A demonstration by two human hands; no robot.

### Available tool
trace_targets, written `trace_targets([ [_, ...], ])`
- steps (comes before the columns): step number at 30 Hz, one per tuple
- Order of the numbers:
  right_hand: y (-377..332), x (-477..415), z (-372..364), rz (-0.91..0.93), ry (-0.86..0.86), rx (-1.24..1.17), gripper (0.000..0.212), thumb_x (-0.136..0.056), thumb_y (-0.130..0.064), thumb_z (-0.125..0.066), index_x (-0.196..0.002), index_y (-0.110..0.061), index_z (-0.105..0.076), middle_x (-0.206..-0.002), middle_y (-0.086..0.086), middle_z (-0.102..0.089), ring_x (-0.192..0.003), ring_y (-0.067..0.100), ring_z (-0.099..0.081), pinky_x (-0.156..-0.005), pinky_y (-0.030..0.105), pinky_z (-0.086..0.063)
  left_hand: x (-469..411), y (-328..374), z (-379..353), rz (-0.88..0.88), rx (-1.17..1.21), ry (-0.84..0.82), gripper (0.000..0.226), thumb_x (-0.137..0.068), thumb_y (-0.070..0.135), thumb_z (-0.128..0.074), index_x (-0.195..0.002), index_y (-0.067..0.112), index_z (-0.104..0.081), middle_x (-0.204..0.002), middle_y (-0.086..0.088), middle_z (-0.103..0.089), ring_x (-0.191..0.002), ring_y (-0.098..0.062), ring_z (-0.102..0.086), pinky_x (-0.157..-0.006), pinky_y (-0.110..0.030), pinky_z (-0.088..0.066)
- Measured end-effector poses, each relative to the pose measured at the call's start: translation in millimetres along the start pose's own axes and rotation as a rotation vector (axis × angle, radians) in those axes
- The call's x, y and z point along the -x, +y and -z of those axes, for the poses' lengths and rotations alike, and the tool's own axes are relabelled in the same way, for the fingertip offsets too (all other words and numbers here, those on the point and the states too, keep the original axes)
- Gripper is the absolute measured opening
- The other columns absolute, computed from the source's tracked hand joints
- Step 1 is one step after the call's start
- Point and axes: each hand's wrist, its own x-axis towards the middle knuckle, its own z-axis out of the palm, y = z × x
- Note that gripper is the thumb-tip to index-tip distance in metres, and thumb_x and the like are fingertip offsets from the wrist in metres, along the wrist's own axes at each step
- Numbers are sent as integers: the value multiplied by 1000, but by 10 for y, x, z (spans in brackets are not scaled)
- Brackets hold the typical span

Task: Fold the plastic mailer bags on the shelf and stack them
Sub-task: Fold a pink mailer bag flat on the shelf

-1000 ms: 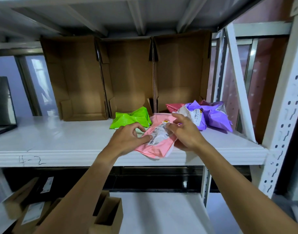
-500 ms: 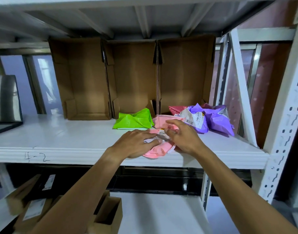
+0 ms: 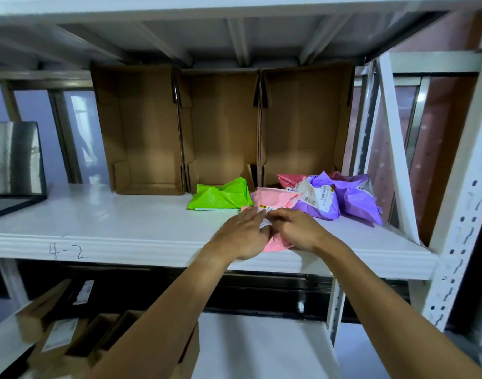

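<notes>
A pink mailer bag (image 3: 275, 198) with a white label lies on the white shelf (image 3: 97, 228) near its front edge. My left hand (image 3: 242, 233) presses flat on the bag's near left part with straight fingers. My right hand (image 3: 297, 228) has its fingers curled on the bag's right side, pinching the plastic by the label. A folded green mailer bag (image 3: 220, 196) sits just behind and to the left. Two purple mailer bags (image 3: 352, 198) and a red one (image 3: 289, 180) are piled at the right.
Three open cardboard boxes (image 3: 223, 127) stand on their sides along the back of the shelf. A white upright post (image 3: 464, 187) and diagonal brace (image 3: 395, 149) close off the right. Cardboard boxes (image 3: 70, 340) sit on the lower shelf at left. A dark-framed panel (image 3: 13, 165) stands far left.
The pink bag has been folded smaller. My left hand went from pinching it to lying flat on it, and both hands moved closer together.
</notes>
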Motion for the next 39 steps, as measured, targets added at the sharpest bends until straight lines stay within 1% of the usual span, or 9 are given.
trace_targets([
  [4,-18,-21,-14,-13,-38,45,43,-91,-20,-48,-128,-35,-64,-141,-6,-57,-130,20,-50,-110,43,-38,-39,-27,2,-36,32,-72,58,-107,45,-28,-160,25,-20,-168,3,-14,-154,-13,-13,-122,-30,-13],
  [11,-119,23,-9,2,-166,200,37,-93,-26,-35,-121,-23,-58,-132,7,-60,-115,25,-56,-98,42,-44,-155,8,87,22,149,-150,55,-91,52,-30,-131,27,-58,-143,-14,-52,-130,-34,-49,-108,-43,-40],
  [16,-93,-9,-86,15,-56,189,24,-93,-9,-48,-113,-2,-60,-121,16,-61,-112,30,-59,-88,36,-44,-130,-2,30,4,94,-76,47,-105,37,-29,-150,33,-42,-162,-1,-33,-148,-23,-30,-117,-37,-28],
  [23,-69,49,-56,87,75,125,31,-98,-21,-42,-114,-19,-69,-123,10,-66,-107,29,-58,-90,36,-46,-87,35,63,5,140,31,43,-102,34,-37,-142,33,-53,-154,-1,-46,-139,-25,-43,-102,-31,-36],
  [25,-79,106,-50,117,102,161,33,-97,-25,-42,-115,-24,-70,-128,7,-65,-113,30,-57,-95,37,-45,-83,30,52,11,175,57,41,-99,30,-41,-136,31,-59,-147,-4,-54,-132,-28,-49,-96,-31,-39],
  [30,-118,188,-58,154,144,248,43,-89,-40,-36,-106,-22,-70,-117,11,-69,-102,32,-59,-83,37,-46,-34,-23,30,27,294,235,29,-93,20,-50,-104,22,-77,-106,-7,-75,-103,-31,-65,-87,-38,-53],
  [34,-162,244,-51,140,195,283,42,-83,-42,-34,-92,-18,-68,-103,15,-71,-89,34,-59,-77,38,-48,43,-11,39,6,295,390,25,-95,19,-53,-89,13,-77,-91,-7,-76,-93,-32,-64,-85,-37,-49],
  [37,-196,276,-49,109,206,284,44,-81,-43,-34,-91,-17,-68,-99,15,-71,-87,35,-59,-76,39,-48,52,-27,50,17,296,371,32,-93,21,-52,-63,19,-62,-62,-1,-60,-68,-25,-55,-69,-35,-43],
  [39,-189,303,-43,103,215,289,47,-81,-44,-33,-96,-17,-69,-101,14,-71,-89,34,-59,-77,40,-48,57,-20,70,16,342,325,31,-92,23,-52,-64,24,-66,-64,3,-65,-67,-16,-58,-66,-30,-42],
])
